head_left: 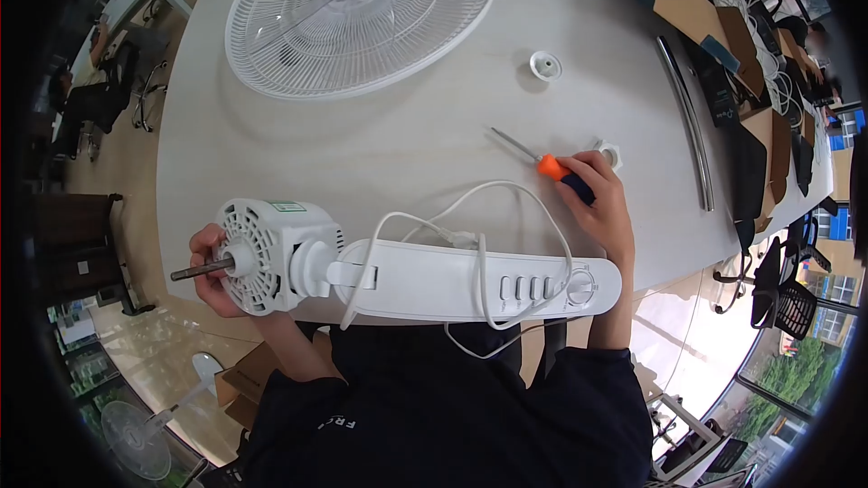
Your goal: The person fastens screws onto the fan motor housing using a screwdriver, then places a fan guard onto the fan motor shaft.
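My left hand [210,273] grips the white motor housing [291,248] of a fan from its vented front side, with the bare metal shaft [201,269] sticking out past the fingers. Attached to the housing is a long white control panel [434,280] with several buttons and a round knob, lying along the near table edge. A white power cord [515,186] loops over the panel. My right hand [599,197] is closed around the orange and dark blue handle of a screwdriver [550,165], its tip pointing up and left. A white plastic nut [609,154] lies beside that hand.
A white fan grille [362,72] with clear blades inside lies at the far left of the table [425,140]. A small white round cap [545,66] and a chrome tube [687,122] are on the right. Open cardboard boxes [692,4] stand at the right edge.
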### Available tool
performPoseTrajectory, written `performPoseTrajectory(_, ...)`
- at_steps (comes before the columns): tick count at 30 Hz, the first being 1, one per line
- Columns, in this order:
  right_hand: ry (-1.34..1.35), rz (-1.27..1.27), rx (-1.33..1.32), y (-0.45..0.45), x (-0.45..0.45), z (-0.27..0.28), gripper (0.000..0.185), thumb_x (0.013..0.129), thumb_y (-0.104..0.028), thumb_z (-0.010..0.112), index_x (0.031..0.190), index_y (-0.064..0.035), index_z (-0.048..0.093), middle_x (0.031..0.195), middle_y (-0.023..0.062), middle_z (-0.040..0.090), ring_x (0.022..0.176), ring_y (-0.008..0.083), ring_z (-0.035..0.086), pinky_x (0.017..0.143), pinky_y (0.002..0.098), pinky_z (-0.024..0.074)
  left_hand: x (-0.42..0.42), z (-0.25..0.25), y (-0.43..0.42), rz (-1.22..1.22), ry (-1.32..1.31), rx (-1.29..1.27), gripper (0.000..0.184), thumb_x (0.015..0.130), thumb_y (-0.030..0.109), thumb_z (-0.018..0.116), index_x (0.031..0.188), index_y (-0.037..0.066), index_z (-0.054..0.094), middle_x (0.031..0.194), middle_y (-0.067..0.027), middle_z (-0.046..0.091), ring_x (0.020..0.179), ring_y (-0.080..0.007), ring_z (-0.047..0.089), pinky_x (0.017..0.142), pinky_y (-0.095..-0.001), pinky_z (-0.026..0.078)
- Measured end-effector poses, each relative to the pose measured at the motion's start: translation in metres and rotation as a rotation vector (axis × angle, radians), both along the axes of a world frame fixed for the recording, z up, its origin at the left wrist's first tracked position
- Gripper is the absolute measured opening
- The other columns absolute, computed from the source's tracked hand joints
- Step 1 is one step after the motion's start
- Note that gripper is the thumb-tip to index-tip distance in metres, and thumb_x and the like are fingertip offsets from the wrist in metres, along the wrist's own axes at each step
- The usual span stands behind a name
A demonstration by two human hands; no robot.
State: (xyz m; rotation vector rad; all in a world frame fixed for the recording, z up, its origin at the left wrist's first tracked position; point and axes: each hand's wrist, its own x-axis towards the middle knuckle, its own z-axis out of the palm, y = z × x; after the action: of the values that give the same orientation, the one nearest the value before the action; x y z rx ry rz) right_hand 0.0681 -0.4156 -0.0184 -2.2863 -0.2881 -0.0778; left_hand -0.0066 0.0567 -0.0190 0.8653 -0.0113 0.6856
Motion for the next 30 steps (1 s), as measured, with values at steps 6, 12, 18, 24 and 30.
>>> performPoseTrajectory(6, -0.040, -0.114, -0.079, 0.003, 0.000, -0.002, 0.034, 0.087, -0.007, 0.077, 0.120, -0.0015, 0.069, 0.114, 0.0133, 0.063, 0.102, 0.0319, 0.064, 0.088, 0.0393, 0.0528, 0.002, 0.002, 0.007, -0.078, -0.043, 0.044, 0.041, 0.104, 0.031, 0.035, 0.111, -0.003, 0.058, 0.106, -0.0120, 0.057, 0.104, -0.0222, 0.059, 0.099, -0.0432, 0.051)
performPoseTrajectory(12, -0.154, -0.177, -0.019, -0.002, 0.002, 0.001, 0.030, 0.087, -0.009, 0.077, 0.116, -0.0024, 0.071, 0.116, 0.0146, 0.064, 0.105, 0.0330, 0.064, 0.092, 0.0406, 0.0515, 0.004, 0.004, 0.010, -0.078, -0.012, 0.053, 0.043, 0.105, 0.028, 0.032, 0.113, -0.004, 0.059, 0.108, -0.0152, 0.060, 0.106, -0.0237, 0.060, 0.098, -0.0421, 0.052)
performPoseTrajectory(18, -0.199, -0.491, 0.035, -0.030, 0.005, -0.010, 0.026, 0.094, -0.011, 0.064, 0.118, -0.0031, 0.071, 0.130, 0.0141, 0.065, 0.121, 0.0324, 0.061, 0.104, 0.0411, 0.0468, 0.003, 0.001, 0.006, 0.017, 0.028, 0.059, 0.044, 0.105, 0.029, 0.032, 0.112, -0.005, 0.059, 0.107, -0.0151, 0.060, 0.106, -0.0235, 0.060, 0.098, -0.0410, 0.052)
performPoseTrajectory(24, -0.032, -0.421, -0.039, -0.040, 0.010, -0.026, 0.037, 0.097, -0.013, 0.058, 0.132, -0.0070, 0.068, 0.146, 0.0138, 0.058, 0.137, 0.0312, 0.049, 0.112, 0.0412, 0.0419, 0.009, 0.003, -0.009, 0.134, 0.108, 0.094, 0.045, 0.103, 0.032, 0.034, 0.109, -0.005, 0.060, 0.102, -0.0154, 0.062, 0.104, -0.0229, 0.059, 0.095, -0.0401, 0.051)
performPoseTrajectory(30, -0.017, -0.394, -0.043, -0.048, 0.013, -0.031, 0.037, 0.098, -0.016, 0.059, 0.134, -0.0087, 0.068, 0.148, 0.0120, 0.056, 0.136, 0.0306, 0.049, 0.113, 0.0404, 0.0403, 0.017, -0.002, -0.020, 0.286, 0.106, 0.220, 0.045, 0.105, 0.027, 0.031, 0.086, -0.001, 0.061, 0.109, -0.0202, 0.065, 0.101, -0.0272, 0.063, 0.093, -0.0412, 0.053)
